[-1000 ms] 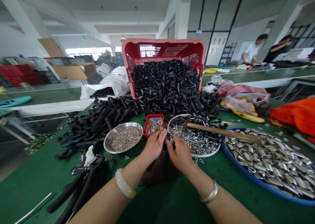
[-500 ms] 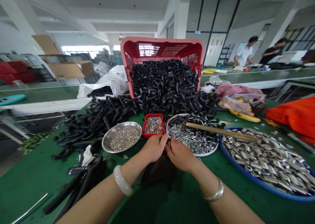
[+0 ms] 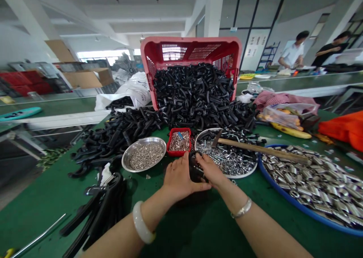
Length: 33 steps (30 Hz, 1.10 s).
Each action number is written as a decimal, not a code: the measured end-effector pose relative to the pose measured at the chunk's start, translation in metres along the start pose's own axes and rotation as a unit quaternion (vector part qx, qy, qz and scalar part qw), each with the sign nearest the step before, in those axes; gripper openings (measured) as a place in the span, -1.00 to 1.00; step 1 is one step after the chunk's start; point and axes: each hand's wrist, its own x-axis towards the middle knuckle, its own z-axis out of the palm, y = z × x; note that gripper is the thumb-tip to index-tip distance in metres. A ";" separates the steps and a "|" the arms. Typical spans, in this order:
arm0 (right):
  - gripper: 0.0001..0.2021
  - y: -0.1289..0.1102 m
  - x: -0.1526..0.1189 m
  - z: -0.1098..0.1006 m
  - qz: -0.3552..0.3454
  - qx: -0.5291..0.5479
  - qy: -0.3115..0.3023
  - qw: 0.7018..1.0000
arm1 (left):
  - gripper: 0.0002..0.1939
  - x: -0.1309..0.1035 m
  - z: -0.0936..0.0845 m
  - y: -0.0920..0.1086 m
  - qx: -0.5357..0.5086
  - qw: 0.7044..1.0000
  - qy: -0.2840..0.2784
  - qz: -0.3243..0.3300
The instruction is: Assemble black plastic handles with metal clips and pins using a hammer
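My left hand (image 3: 177,176) lies against the left and near side of a dark, glossy block-like part (image 3: 195,169), its thumb stretched along the bottom edge. On the right side, my right hand (image 3: 211,169) grips the same part, with its fingers partly hidden behind it. Small shiny spots show on the dark surface, but their kind is unclear. Just beyond the hands stands a red box (image 3: 179,152) of small metal pins. A metal bowl (image 3: 124,161) of small metal pieces is to the left. A white tray (image 3: 246,173) of bolts and rings sits at the right.
A hammer (image 3: 255,147) lies across the white tray and a blue tray (image 3: 279,194) of metal sleeves. A tipped pink crate (image 3: 191,42) spills black parts (image 3: 193,88) behind. Black handles (image 3: 104,209) lie at left near a metal rod (image 3: 42,233). Two people work farther back.
Both hands have gone from pinching together at a small spot to holding the sides of the dark part. The left hand has opened out wider. The view has shifted slightly left.
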 end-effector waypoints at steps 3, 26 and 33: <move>-0.73 0.004 -0.007 0.010 -0.021 0.083 0.009 0.996 | 0.16 0.002 0.008 0.005 0.026 0.999 0.020 -0.009; -0.74 -0.020 0.086 -0.059 -0.129 -0.661 -0.036 0.738 | 0.13 0.022 0.012 -0.051 0.052 0.984 -0.098 0.139; -0.70 -0.029 0.069 -0.086 -0.116 -0.682 0.001 0.722 | 0.13 0.023 0.015 -0.052 0.045 0.986 -0.091 0.130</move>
